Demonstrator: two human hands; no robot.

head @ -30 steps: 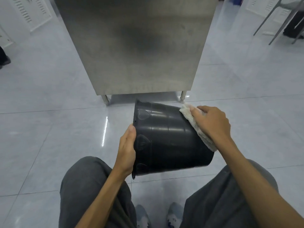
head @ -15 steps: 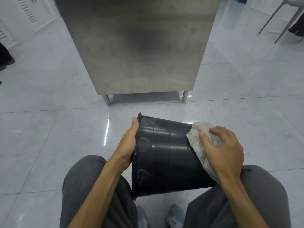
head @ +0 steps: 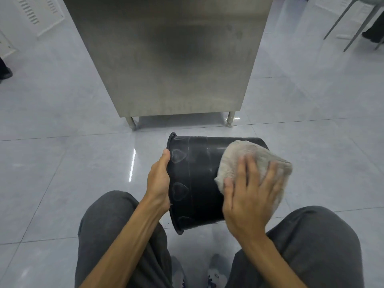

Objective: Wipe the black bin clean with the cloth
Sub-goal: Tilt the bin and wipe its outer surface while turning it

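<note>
The black bin [head: 195, 179] lies on its side in the air between my knees, its rim pointing left and its base to the right. Heart shapes are embossed near the rim. My left hand [head: 158, 181] grips the rim, thumb on top. A beige cloth [head: 249, 159] covers the bin's base end and part of its side wall. My right hand [head: 249, 196] presses flat on the cloth with its fingers spread, blurred by motion. The bin's opening and inside are hidden.
A stainless steel cabinet [head: 172, 59] on short legs stands right behind the bin on the glossy grey tile floor [head: 62, 163]. My knees in grey trousers [head: 116, 229] flank the bin. Chair legs [head: 353, 26] stand at the far right, a white vented panel [head: 39, 13] at the far left.
My right hand slid the cloth from the bin's far upper side down over its base end and near side. The bin turned a little in my left hand, and the cloth spread out.
</note>
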